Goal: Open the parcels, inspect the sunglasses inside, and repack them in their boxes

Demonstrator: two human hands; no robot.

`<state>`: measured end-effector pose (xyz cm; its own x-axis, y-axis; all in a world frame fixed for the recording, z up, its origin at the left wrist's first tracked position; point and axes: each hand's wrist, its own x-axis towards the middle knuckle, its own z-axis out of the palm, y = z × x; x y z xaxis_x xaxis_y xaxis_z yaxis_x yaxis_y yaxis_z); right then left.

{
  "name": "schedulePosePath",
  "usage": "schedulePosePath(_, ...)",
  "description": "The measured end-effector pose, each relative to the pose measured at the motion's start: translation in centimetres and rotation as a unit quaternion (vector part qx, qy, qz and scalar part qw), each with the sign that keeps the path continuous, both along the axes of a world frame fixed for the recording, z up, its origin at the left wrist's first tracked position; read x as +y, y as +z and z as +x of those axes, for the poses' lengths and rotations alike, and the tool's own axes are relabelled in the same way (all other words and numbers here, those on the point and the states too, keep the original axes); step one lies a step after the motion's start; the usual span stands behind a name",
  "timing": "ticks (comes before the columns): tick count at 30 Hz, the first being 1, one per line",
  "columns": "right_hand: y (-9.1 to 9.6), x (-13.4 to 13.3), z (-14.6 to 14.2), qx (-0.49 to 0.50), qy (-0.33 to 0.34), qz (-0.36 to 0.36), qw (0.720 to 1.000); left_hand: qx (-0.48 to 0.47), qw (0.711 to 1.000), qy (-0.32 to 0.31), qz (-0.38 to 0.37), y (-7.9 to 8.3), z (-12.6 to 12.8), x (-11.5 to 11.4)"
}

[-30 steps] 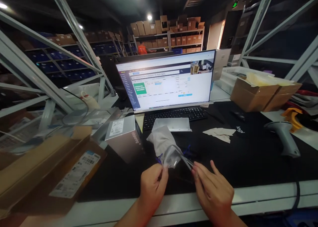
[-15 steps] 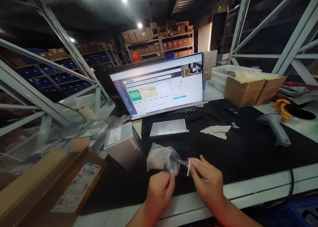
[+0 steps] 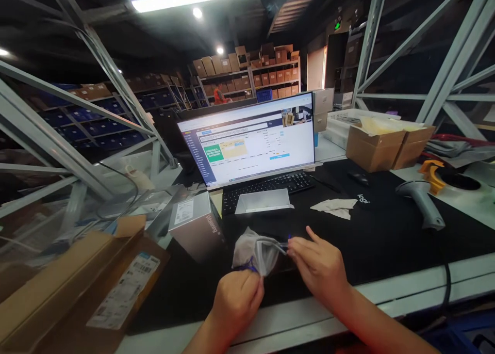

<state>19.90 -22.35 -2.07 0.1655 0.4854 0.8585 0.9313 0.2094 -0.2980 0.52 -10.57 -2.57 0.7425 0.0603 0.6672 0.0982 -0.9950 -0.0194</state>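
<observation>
My left hand (image 3: 236, 300) is closed on the near edge of a small grey cloth pouch (image 3: 251, 248) with a blue drawstring, held just above the black desk mat (image 3: 371, 240). My right hand (image 3: 317, 263) pinches the pouch's mouth on the right, where a thin dark item I cannot make out sits partly inside. Both hands are close together at the front of the desk.
A monitor (image 3: 251, 140) and keyboard (image 3: 266, 184) stand behind, with a white tray (image 3: 263, 202) before them. A grey box (image 3: 195, 225) and an open carton (image 3: 77, 287) lie left. A crumpled cloth (image 3: 334, 208), barcode scanner (image 3: 421, 204) and cardboard boxes (image 3: 386, 145) sit right.
The pouch has been lowered from upright toward the mat. My right hand moved left up to its mouth. The white tag seen half a second ago is no longer visible.
</observation>
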Motion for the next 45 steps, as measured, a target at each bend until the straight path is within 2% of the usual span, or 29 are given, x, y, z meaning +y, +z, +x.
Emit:
schedulePosePath(4,-1.9,0.4,-1.5,0.058,-0.054,0.027,0.996,-0.039,0.999,0.019,-0.009,-1.2,0.8,-1.3)
schedulePosePath(7,-2.7,0.4,-2.3,0.052,-0.095,0.043,0.993,-0.068,0.996,0.048,-0.037,-1.5,1.3,-1.8)
schedulePosePath(15,-1.1,-0.8,-2.5,-0.039,-0.128,0.062,0.989,-0.078,0.983,0.097,-0.132,0.1,0.5,-1.7)
schedulePosePath(17,-0.8,-0.9,-2.6,-0.061,-0.125,0.046,0.989,-0.079,0.983,0.113,-0.118,0.4,0.2,-2.0)
schedulePosePath(20,-0.3,-0.6,-2.7,-0.047,-0.115,0.030,0.992,-0.070,0.988,0.135,-0.030,1.0,0.4,-2.7)
schedulePosePath(22,-0.1,-0.1,-2.6,0.006,-0.095,0.005,0.995,-0.062,0.985,0.156,0.032,1.6,0.6,-3.2)
schedulePosePath(24,0.0,0.2,-2.1,0.072,-0.049,-0.036,0.996,-0.059,0.981,0.175,0.053,2.1,0.8,-3.8)
schedulePosePath(30,-0.2,-1.6,-1.2,0.191,0.112,-0.129,0.967,-0.059,0.983,0.172,-0.028,2.8,0.2,-4.1)
schedulePosePath(32,-0.5,-2.6,-1.6,0.228,0.155,-0.147,0.950,-0.058,0.983,0.173,-0.023,2.7,0.0,-3.9)
schedulePosePath(34,-1.1,-3.1,-2.1,0.242,0.170,-0.142,0.945,-0.059,0.981,0.186,0.004,2.6,-0.2,-4.0)
schedulePosePath(36,-1.7,-3.3,-2.8,0.217,0.148,-0.103,0.959,-0.057,0.976,0.205,0.033,2.4,-0.4,-4.3)
schedulePosePath(40,-2.8,-2.6,-4.5,0.097,0.015,-0.023,0.995,-0.061,0.973,0.221,0.038,1.8,-0.5,-5.3)
schedulePosePath(43,-2.8,-1.7,-5.8,0.028,-0.061,-0.019,0.998,-0.083,0.973,0.214,-0.009,0.9,-0.3,-5.8)
schedulePosePath(45,-2.6,-1.0,-6.4,0.004,-0.094,-0.008,0.995,-0.096,0.973,0.198,-0.072,0.3,-0.3,-5.8)
